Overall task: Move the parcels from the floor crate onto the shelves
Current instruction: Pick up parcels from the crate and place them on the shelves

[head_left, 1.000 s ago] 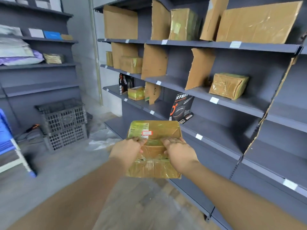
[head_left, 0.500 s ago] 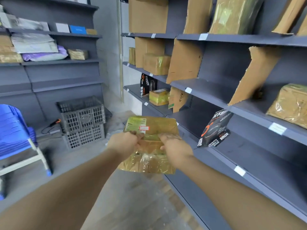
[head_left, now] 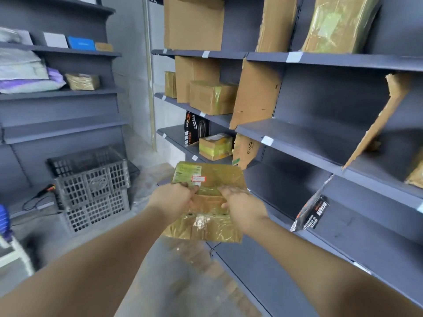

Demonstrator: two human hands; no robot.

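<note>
I hold a tape-wrapped brown parcel (head_left: 215, 177) with a green label and a small red sticker out in front of me, above the floor. My left hand (head_left: 172, 200) grips its left side and my right hand (head_left: 242, 205) grips its right side, thumbs on top. The grey plastic floor crate (head_left: 91, 188) stands on the floor to the left, against the wall shelving. The dark grey shelves (head_left: 297, 138) run along my right, close to the parcel; the bay beside it is largely bare.
Other parcels sit on the shelves: a taped box (head_left: 212, 97), a small yellow-taped box (head_left: 215, 146), a black printed box (head_left: 195, 129) and a leaning black box (head_left: 313, 209). Cardboard dividers (head_left: 256, 94) stand between bays. A blue-and-white chair (head_left: 6, 236) is at far left.
My view has swung left and moved along the shelving. The parcel stays held in both hands, a little nearer the crate end of the aisle.
</note>
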